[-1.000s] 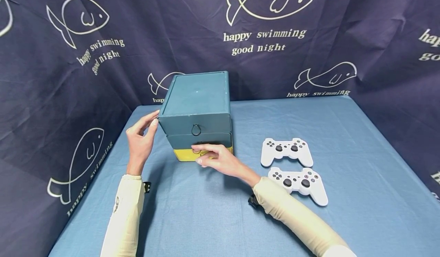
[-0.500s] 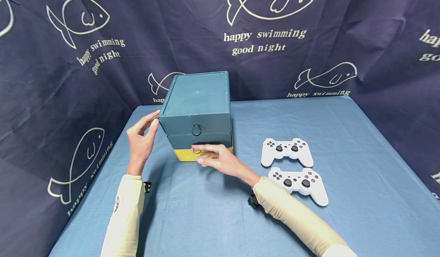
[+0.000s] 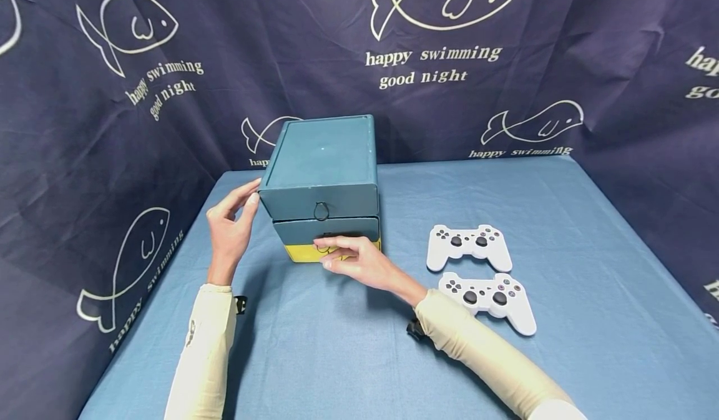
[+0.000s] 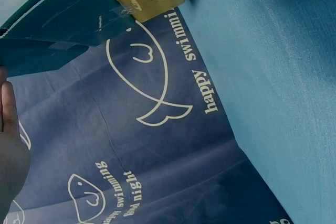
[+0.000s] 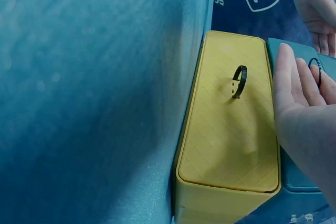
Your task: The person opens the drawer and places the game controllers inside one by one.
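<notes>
Three-tier drawer unit (image 3: 322, 151), teal over yellow, standing on a blue cloth-covered surface (image 3: 314, 345).
Head: upper controller (image 3: 469, 243) and lower controller (image 3: 487, 295), white, at right, the latter partly behind the right sleeve (image 3: 483, 351); fish-print curtain (image 3: 427, 114) behind. Right grip (image 3: 362, 261) obscures part of the yellow drawer (image 3: 298, 253). Left grip (image 3: 229, 226) loosely spread, fingertips against the unit's left edge. Middle drawer (image 3: 303, 231) slightly further forward than a second ago, darker gap above. Left wrist: unit's taped side; hand cut by frame. Right wrist: fingers slightly bent, one hooked in the middle drawer's black loop (image 5: 318, 71).
</notes>
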`<move>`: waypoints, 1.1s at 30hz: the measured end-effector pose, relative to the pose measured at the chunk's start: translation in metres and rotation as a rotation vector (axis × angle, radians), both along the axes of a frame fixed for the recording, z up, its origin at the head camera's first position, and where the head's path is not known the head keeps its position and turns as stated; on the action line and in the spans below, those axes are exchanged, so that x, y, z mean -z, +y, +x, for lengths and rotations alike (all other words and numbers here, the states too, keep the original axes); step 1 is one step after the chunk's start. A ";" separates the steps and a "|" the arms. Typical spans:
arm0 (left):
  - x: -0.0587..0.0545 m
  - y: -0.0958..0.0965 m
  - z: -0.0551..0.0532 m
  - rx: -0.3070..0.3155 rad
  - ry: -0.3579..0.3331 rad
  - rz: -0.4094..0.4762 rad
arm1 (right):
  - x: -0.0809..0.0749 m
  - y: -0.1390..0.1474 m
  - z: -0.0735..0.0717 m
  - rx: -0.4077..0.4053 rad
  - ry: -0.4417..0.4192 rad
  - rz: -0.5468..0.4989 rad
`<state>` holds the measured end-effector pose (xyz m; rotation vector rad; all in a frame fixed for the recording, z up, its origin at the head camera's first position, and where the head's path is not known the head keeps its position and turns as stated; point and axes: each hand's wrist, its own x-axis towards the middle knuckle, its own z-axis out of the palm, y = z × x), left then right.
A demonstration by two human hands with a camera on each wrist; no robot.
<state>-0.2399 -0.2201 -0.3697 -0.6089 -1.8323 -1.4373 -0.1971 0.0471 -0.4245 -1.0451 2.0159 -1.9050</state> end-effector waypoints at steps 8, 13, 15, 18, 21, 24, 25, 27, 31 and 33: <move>-0.001 0.001 0.002 -0.001 -0.006 -0.002 | 0.000 0.001 0.006 -0.001 -0.034 0.001; -0.001 0.000 0.000 -0.001 0.002 -0.017 | 0.000 0.001 0.010 -0.015 -0.028 -0.011; -0.001 0.000 0.000 0.001 0.001 -0.020 | -0.001 0.001 0.012 -0.018 -0.018 -0.013; -0.001 0.000 0.000 0.002 -0.007 -0.014 | -0.002 0.000 0.016 -0.017 -0.010 -0.011; -0.001 0.000 0.001 -0.003 -0.018 -0.005 | -0.002 0.000 0.020 -0.019 -0.013 -0.014; 0.000 0.000 0.001 -0.008 -0.023 -0.001 | -0.001 0.000 0.023 -0.029 -0.007 -0.018; 0.000 0.000 0.000 -0.010 -0.024 -0.001 | -0.001 0.000 0.024 -0.032 -0.004 -0.018; 0.000 0.000 0.000 -0.012 -0.023 0.000 | -0.001 0.000 0.026 -0.035 0.003 -0.013; -0.001 0.001 0.001 -0.009 -0.018 0.001 | -0.002 0.000 0.030 -0.031 -0.007 -0.003; -0.001 0.001 0.001 -0.011 -0.017 -0.003 | -0.002 0.001 0.032 -0.031 -0.016 -0.001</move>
